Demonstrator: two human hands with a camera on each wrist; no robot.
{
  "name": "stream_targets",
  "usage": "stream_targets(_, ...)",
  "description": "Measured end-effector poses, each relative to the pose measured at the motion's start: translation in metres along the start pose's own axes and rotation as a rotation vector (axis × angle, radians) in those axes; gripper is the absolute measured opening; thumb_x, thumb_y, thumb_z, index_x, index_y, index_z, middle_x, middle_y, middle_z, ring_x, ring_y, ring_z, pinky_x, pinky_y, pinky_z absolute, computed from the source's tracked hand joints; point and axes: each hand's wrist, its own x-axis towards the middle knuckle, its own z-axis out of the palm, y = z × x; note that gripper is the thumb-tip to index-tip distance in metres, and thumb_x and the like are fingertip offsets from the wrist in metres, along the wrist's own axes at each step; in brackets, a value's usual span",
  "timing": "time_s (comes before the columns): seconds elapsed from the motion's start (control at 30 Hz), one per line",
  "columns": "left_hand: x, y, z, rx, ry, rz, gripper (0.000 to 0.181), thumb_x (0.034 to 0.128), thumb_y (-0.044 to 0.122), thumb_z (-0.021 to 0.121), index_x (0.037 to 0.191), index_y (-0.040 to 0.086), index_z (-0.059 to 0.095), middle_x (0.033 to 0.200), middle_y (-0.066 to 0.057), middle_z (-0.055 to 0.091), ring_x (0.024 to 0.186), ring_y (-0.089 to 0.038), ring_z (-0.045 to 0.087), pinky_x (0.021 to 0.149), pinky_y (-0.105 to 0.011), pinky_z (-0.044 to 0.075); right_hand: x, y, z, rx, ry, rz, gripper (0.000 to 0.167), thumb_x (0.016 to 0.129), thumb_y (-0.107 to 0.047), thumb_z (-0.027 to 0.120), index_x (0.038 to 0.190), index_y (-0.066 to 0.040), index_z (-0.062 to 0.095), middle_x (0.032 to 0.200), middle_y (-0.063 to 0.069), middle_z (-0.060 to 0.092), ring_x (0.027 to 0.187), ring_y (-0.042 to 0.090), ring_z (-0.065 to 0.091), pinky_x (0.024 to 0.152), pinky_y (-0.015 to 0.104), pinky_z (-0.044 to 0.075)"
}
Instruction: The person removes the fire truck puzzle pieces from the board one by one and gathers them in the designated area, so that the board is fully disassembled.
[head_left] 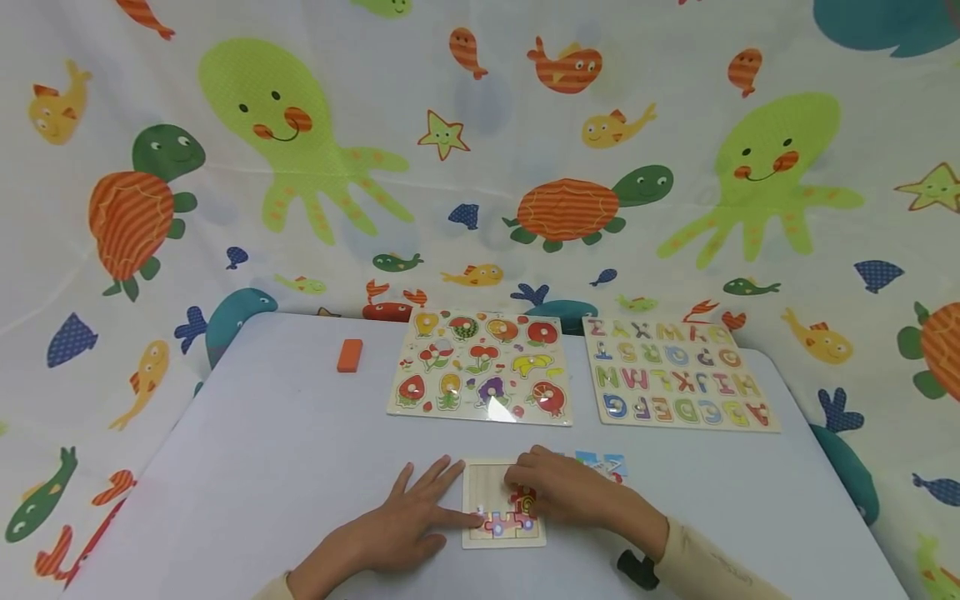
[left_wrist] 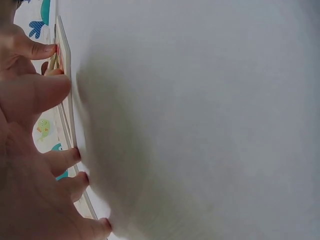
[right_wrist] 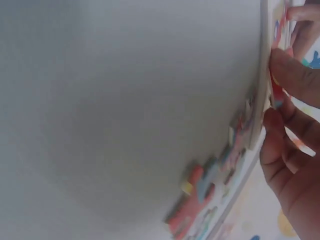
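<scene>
A small square wooden puzzle tray [head_left: 486,483] lies on the white table with pink vehicle-patterned pieces [head_left: 504,525] along its bottom. My left hand [head_left: 401,529] is spread flat at the tray's left side, its index finger pressing a lower-left piece. At the right side of the tray, my right hand [head_left: 566,490] pinches a red puzzle piece [head_left: 525,500] with a yellow swirl. The right wrist view has thumb and fingers around that red piece [right_wrist: 276,90] at the tray's edge; the fingers hide part of it.
Loose puzzle pieces [head_left: 602,463] lie right of the tray, partly behind my right hand. Farther back are a fruit puzzle board [head_left: 480,408], an alphabet board [head_left: 678,400] and an orange block [head_left: 349,355]. A black object [head_left: 637,570] sits by my right sleeve.
</scene>
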Motion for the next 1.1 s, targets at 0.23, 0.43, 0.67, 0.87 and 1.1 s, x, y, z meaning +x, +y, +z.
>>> stream_targets(0.23,-0.002,-0.001,-0.001,-0.006,0.009,0.006,0.053,0.0943,0.016,0.07,0.137,0.046,0.064,0.168,-0.01,0.026,0.156,-0.037,0.012,0.115,-0.075,0.006,-0.007,0.0,0.005,0.155,0.065,-0.01,0.022,0.096,-0.008,0.071,0.11,-0.025,0.067,0.097,-0.015,0.06,0.09,0.002,0.051,0.084,0.022,0.051)
stream_targets(0.43,-0.002,-0.002,0.0,-0.013,0.018,0.02,0.052,0.094,0.014,0.069,0.136,0.045,0.064,0.167,-0.01,0.027,0.156,-0.037,0.012,0.115,-0.075,0.006,-0.026,0.008,-0.011,0.341,0.108,0.012,0.017,0.096,-0.008,0.07,0.099,-0.023,0.064,0.086,-0.012,0.058,0.082,0.004,0.053,0.072,0.022,0.049)
stream_targets(0.67,-0.003,0.0,-0.001,-0.012,0.018,0.009,0.053,0.0932,0.013,0.07,0.135,0.045,0.065,0.167,-0.011,0.027,0.155,-0.037,0.013,0.115,-0.075,0.006,-0.071,0.049,-0.038,0.33,0.046,0.148,0.02,0.092,-0.005,0.073,0.088,-0.021,0.062,0.079,-0.013,0.055,0.078,0.004,0.053,0.067,0.024,0.045)
stream_targets(0.87,-0.005,0.0,-0.003,-0.009,0.018,0.003,0.052,0.093,0.013,0.07,0.135,0.044,0.066,0.167,-0.01,0.027,0.156,-0.036,0.013,0.116,-0.074,0.006,-0.092,0.066,-0.033,0.218,0.006,0.194,0.025,0.089,-0.009,0.077,0.084,-0.026,0.06,0.076,-0.015,0.051,0.078,0.005,0.049,0.067,0.026,0.04)
stream_targets(1.1,-0.003,-0.001,0.001,-0.008,0.025,0.008,0.053,0.0936,0.014,0.07,0.135,0.046,0.065,0.167,-0.009,0.028,0.156,-0.036,0.013,0.116,-0.074,0.006,-0.092,0.06,-0.025,-0.018,0.097,0.226,0.03,0.083,-0.005,0.079,0.087,-0.03,0.063,0.083,-0.018,0.052,0.085,0.009,0.044,0.072,0.03,0.04)
